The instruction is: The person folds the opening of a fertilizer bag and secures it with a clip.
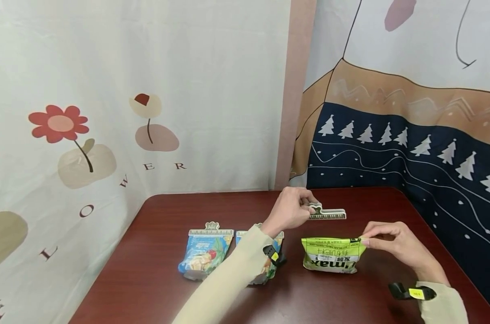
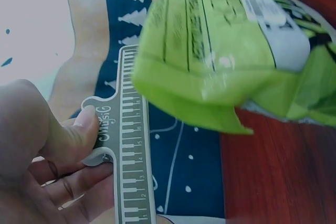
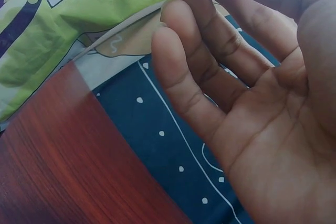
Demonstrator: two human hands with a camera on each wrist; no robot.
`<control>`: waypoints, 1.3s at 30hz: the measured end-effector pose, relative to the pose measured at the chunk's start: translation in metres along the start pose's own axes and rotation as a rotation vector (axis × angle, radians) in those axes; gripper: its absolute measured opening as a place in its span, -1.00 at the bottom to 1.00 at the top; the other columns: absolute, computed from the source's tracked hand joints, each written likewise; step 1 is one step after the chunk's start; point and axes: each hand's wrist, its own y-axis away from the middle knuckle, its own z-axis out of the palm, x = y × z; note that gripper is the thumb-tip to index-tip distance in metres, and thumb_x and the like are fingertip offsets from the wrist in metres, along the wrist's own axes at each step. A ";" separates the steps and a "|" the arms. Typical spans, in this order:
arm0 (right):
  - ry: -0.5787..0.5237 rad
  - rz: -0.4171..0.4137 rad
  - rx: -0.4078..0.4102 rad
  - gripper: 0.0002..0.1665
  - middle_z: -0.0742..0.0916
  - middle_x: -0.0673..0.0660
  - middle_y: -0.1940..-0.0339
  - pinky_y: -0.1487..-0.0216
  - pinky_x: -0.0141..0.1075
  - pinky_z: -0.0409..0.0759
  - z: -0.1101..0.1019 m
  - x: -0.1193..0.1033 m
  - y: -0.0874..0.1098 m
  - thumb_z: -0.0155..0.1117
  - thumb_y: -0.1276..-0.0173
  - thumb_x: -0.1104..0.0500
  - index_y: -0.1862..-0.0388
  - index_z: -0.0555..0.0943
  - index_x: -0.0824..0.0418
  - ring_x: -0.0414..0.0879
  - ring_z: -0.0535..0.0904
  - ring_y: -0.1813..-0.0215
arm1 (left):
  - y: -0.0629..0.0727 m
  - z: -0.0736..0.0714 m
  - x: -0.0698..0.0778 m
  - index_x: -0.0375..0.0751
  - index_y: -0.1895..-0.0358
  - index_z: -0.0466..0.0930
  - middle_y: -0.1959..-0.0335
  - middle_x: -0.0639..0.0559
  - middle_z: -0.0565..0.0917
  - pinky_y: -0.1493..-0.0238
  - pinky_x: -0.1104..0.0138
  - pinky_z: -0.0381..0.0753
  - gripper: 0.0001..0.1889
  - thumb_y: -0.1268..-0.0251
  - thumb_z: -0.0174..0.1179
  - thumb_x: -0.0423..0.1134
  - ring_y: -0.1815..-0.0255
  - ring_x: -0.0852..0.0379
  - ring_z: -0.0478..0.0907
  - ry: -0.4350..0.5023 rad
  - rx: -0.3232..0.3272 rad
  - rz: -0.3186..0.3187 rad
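My left hand pinches a clip by its handle, thumb on one side and fingers on the other. Piano keys and the word "Music" mark this clip in the left wrist view. Its long bar is above and behind a green bag that stands on the table. At the bag's upper right corner, my right hand pinches the top edge between thumb and index finger. The remaining fingers of that hand are loosely bent in the right wrist view.
Left on the reddish-brown table is a blue bag with a similar clip along its top. A second clipped blue bag is partly hidden by my left forearm. Printed curtains hang behind the table.
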 end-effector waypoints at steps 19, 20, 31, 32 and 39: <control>0.030 0.023 0.023 -0.79 0.78 0.07 0.28 0.29 -0.30 0.69 0.000 0.001 0.001 0.36 -0.29 0.50 0.18 0.80 0.29 -0.13 0.67 0.27 | 0.029 -0.002 0.025 0.00 0.34 0.81 0.49 0.30 0.61 0.52 0.60 0.28 -0.79 -0.15 0.32 -0.45 0.56 0.42 0.35 -0.068 0.064 0.088; 0.031 0.027 0.026 -0.79 0.78 0.06 0.28 0.29 -0.30 0.69 0.000 0.001 0.001 0.36 -0.29 0.49 0.18 0.80 0.29 -0.13 0.67 0.27 | 0.030 -0.001 0.026 0.00 0.35 0.81 0.50 0.30 0.60 0.52 0.60 0.27 -0.79 -0.14 0.32 -0.45 0.56 0.42 0.34 -0.075 0.067 0.086; 0.029 0.036 0.030 -0.80 0.78 0.08 0.29 0.33 -0.27 0.67 0.000 -0.001 -0.001 0.38 -0.29 0.46 0.17 0.80 0.28 -0.13 0.68 0.28 | 0.041 0.003 0.032 0.03 0.34 0.81 0.47 0.32 0.63 0.52 0.59 0.28 -0.78 -0.13 0.32 -0.44 0.56 0.43 0.33 -0.091 0.070 0.080; 0.029 0.035 0.032 -0.80 0.78 0.08 0.29 0.33 -0.27 0.67 0.000 -0.002 -0.001 0.38 -0.29 0.46 0.17 0.80 0.28 -0.13 0.68 0.29 | 0.041 0.004 0.032 0.03 0.35 0.81 0.47 0.33 0.63 0.52 0.59 0.27 -0.78 -0.13 0.31 -0.44 0.56 0.43 0.33 -0.092 0.070 0.081; 0.025 0.007 0.033 -0.79 0.78 0.09 0.30 0.34 -0.28 0.66 0.001 -0.002 -0.002 0.38 -0.28 0.48 0.17 0.80 0.29 -0.13 0.67 0.29 | 0.047 0.007 0.035 0.04 0.35 0.81 0.43 0.34 0.67 0.56 0.60 0.25 -0.74 -0.10 0.27 -0.46 0.57 0.46 0.32 -0.114 0.091 0.096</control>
